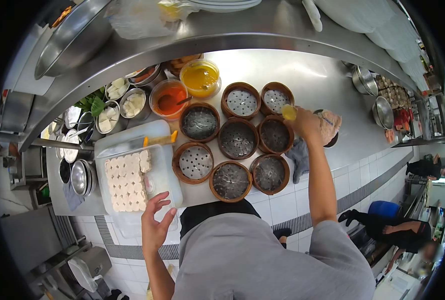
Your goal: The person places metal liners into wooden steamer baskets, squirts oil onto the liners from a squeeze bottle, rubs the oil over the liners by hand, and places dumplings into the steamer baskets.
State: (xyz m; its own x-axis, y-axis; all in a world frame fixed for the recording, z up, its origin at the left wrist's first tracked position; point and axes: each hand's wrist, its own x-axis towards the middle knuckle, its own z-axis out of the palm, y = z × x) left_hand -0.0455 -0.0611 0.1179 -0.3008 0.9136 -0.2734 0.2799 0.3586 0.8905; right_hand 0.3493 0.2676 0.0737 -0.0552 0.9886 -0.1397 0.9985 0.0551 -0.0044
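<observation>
My right hand (pixel 302 124) is closed on a small yellow object (pixel 289 112), held over the rim of the upper right bamboo steamer (pixel 277 101). Several round steamers with perforated metal bottoms stand together on the steel counter; one is the lower left steamer (pixel 195 162). My left hand (pixel 157 220) hangs with its fingers apart beside the lower right corner of a plastic tray. Rows of pale, dimpled pieces (pixel 125 182) fill much of that tray (pixel 170 175). An orange-handled tool (pixel 162 140) lies across the tray's upper part.
Tubs of orange sauce (pixel 167 102) and yellow liquid (pixel 200 77) stand behind the steamers. Metal bowls of white pieces (pixel 134 104) are at the left. A grey cloth (pixel 298 157) lies right of the steamers. A steel shelf (pixel 232 42) overhangs the back. A person (pixel 402 230) is at far right.
</observation>
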